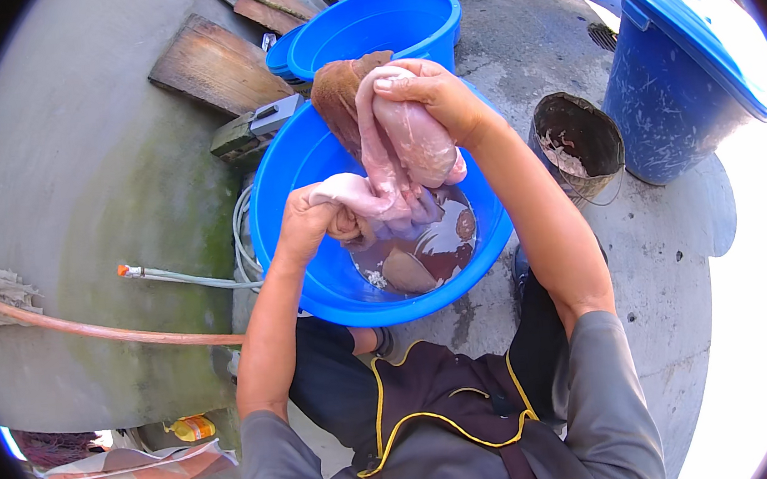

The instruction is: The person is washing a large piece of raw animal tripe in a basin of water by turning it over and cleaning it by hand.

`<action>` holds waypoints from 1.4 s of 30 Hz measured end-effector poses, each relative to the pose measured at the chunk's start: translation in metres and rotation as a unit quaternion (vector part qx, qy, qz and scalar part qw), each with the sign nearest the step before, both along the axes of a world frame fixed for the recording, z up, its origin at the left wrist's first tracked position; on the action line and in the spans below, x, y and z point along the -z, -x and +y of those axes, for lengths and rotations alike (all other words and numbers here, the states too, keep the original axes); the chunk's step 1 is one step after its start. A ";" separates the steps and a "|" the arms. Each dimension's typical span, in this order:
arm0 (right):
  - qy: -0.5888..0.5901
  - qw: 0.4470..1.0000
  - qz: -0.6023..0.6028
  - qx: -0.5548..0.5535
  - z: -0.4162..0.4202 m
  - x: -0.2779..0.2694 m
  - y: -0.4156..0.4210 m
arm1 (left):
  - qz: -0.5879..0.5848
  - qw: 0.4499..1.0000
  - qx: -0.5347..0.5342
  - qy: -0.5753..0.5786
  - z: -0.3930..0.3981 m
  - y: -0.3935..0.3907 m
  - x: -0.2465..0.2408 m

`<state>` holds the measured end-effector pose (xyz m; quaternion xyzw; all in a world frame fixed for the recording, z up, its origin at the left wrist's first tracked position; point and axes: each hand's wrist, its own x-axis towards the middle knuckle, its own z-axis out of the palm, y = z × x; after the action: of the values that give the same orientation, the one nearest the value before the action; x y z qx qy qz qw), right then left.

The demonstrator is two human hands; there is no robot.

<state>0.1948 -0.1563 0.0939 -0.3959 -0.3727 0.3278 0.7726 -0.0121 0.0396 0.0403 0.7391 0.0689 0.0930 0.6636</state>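
Note:
Both my hands hold up a large piece of pale pink animal tripe, with a brown, rough-surfaced part hanging on its far side. My right hand grips its upper fold. Lower and nearer to me, my left hand is closed on a drawn-out flap. The tripe hangs over a round blue plastic tub, its lower end close to the water. Murky reddish-brown water fills the tub's bottom, and a smooth brownish piece lies partly under it. Whether the lower folds touch the water I cannot tell.
A second blue tub stands just beyond. To the right are a dirty metal bucket with pale scraps and a tall lidded blue barrel. Left, a wooden board leans on the wall; a hose and a wooden pole jut in.

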 end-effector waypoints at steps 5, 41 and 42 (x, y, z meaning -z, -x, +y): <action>0.094 0.995 -0.009 0.021 0.019 0.042 -0.014 | 0.023 0.995 0.009 0.101 -0.015 -0.016 -0.021; 0.336 0.819 -0.466 -0.007 0.064 0.122 0.045 | -0.062 0.946 0.059 0.311 -0.013 -0.042 -0.041; 0.363 0.809 -0.462 0.002 0.063 0.121 0.048 | -0.055 0.944 0.074 0.316 -0.012 -0.041 -0.041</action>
<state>0.1465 -0.0928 -0.0270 -0.7529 -0.5385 0.2164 0.3104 0.0292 0.0275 0.0813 0.4882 0.0030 0.0577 0.8708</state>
